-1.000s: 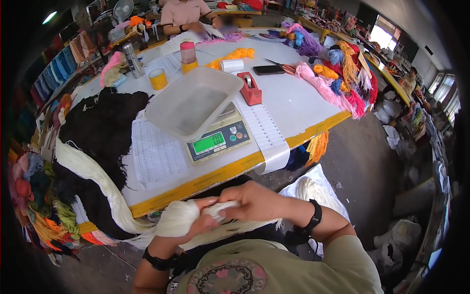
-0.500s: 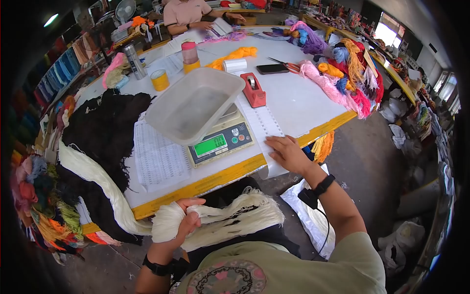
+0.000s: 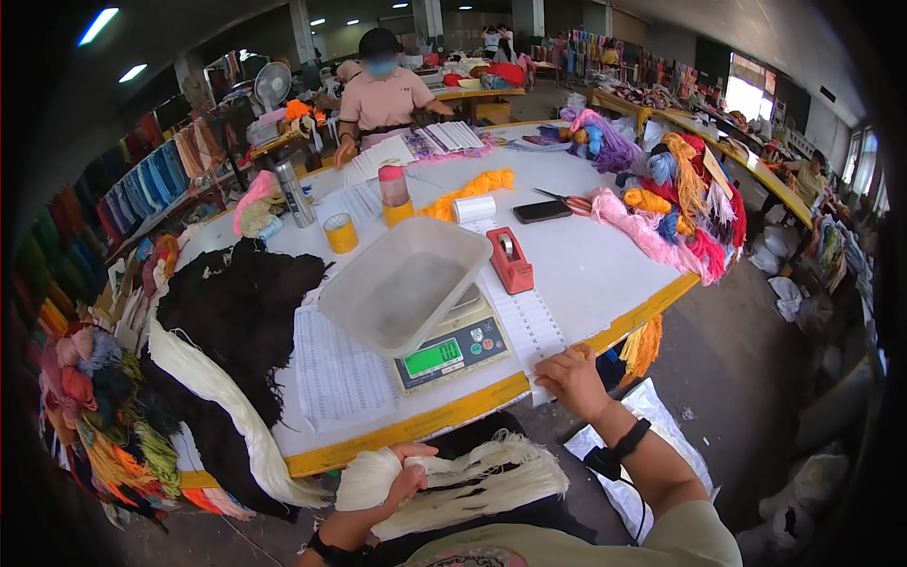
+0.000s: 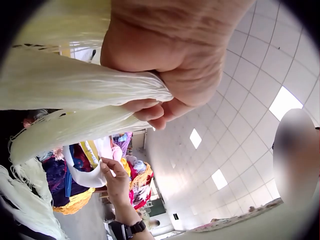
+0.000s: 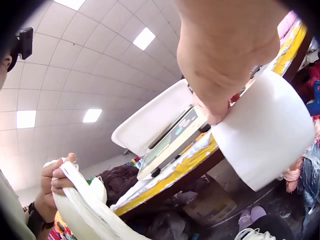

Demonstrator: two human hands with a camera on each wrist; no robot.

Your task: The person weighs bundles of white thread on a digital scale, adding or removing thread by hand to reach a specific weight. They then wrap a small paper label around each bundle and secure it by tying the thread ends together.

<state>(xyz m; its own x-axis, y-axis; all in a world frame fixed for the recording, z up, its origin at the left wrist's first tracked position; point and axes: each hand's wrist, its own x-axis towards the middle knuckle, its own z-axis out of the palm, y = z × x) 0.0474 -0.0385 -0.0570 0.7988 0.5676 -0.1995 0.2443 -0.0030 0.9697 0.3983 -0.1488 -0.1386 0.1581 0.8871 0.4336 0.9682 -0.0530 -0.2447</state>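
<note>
My left hand (image 3: 404, 482) grips a hank of cream-white yarn (image 3: 501, 487) below the table's front edge, and its looped ends spread to the right. Close up in the left wrist view, the yarn (image 4: 75, 85) passes through the curled fingers. My right hand (image 3: 578, 386) is at the table edge, pinching a long white paper strip of printed labels (image 3: 531, 326) between thumb and fingers. The strip's free end (image 5: 265, 130) hangs curled over the edge. Left of that hand stands a digital scale (image 3: 453, 354) with a translucent plastic tub (image 3: 406, 283) tilted on it.
Printed sheets (image 3: 335, 369), black yarn (image 3: 236, 321) and a long cream hank (image 3: 213, 383) lie on the left. A red tape dispenser (image 3: 511, 260), phone (image 3: 543, 211), scissors (image 3: 572, 201) and coloured yarn (image 3: 680, 208) lie beyond. Another person (image 3: 383, 99) is at the far side.
My right hand has let go of the yarn and moved up and right to the label strip, which it now pinches. My left hand keeps its grip on the yarn. The head view has tilted up.
</note>
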